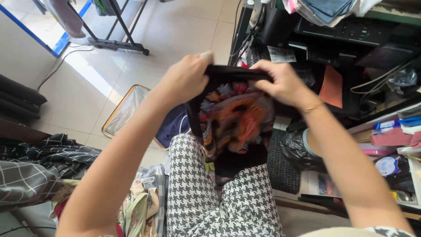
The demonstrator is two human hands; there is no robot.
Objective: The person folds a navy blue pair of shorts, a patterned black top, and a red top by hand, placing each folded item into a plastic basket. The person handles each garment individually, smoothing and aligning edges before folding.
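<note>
Dark printed garment held up over my lap

My left hand [186, 79] and right hand [280, 83] each pinch the top edge of the black garment [234, 120], which hangs above my houndstooth trousers [197, 193]; pale floor tiles [175, 35] lie below, with a cluttered shelf [386, 118] to the right.

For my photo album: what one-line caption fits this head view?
Both hands, left hand and right hand, hold up a black cloth with a colourful print, over houndstooth trousers.

2 hands, left hand [186, 79] and right hand [280, 83], grip 1 black patterned cloth [234, 123]; 1 gold bracelet [312, 107].
</note>
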